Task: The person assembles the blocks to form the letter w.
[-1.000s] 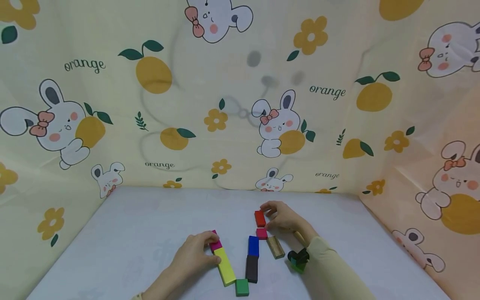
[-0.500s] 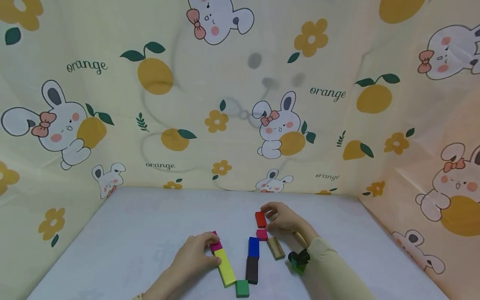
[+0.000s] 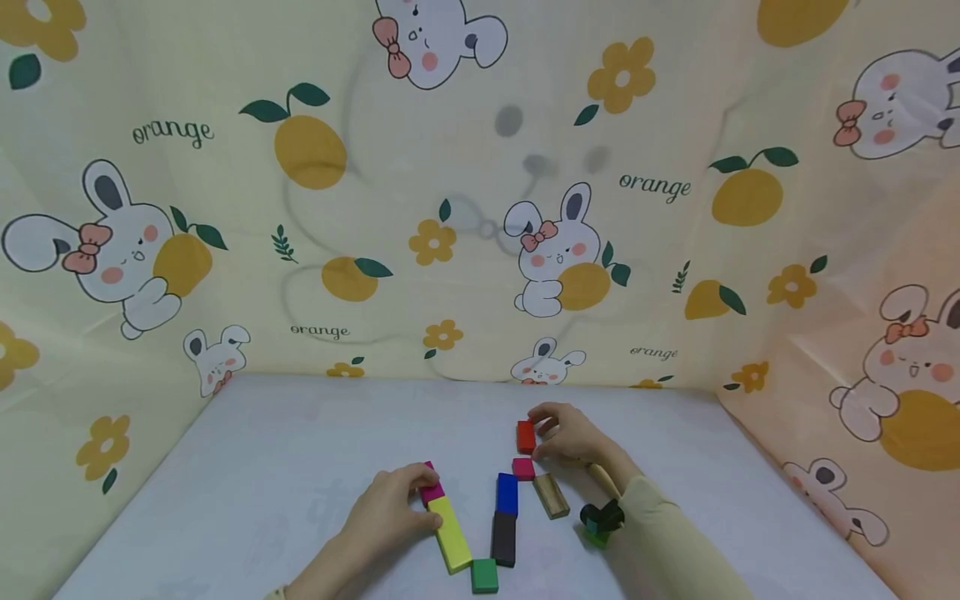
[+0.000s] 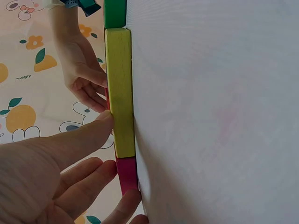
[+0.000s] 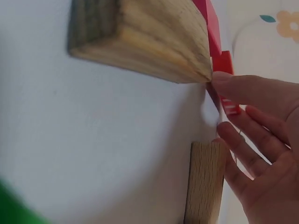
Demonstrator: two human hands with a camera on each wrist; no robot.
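My left hand point(image 3: 393, 504) reaches along a row of flat blocks. Its thumb touches the side of the long yellow block point(image 3: 450, 535), and its fingers bend round the far end of the magenta block point(image 3: 432, 492), also seen as a magenta block point(image 4: 127, 175) in the left wrist view. Farther back, my right hand point(image 3: 573, 435) holds a red block point(image 3: 526, 437) between its thumb at the near end and fingers at the far end. A small pink block point(image 3: 522, 469) lies just in front of the red one, slightly apart from it.
A blue block point(image 3: 507, 493) and a dark brown block point(image 3: 504, 538) stand end to end, with a green block point(image 3: 484, 575) nearest me. A bare wooden block point(image 3: 551, 496) lies right of the blue one. Another wooden piece point(image 3: 602, 479) shows by my right wrist.
The red block has shifted slightly to the right together with my right hand, away from its line with the pink block. My left hand has kept its place.
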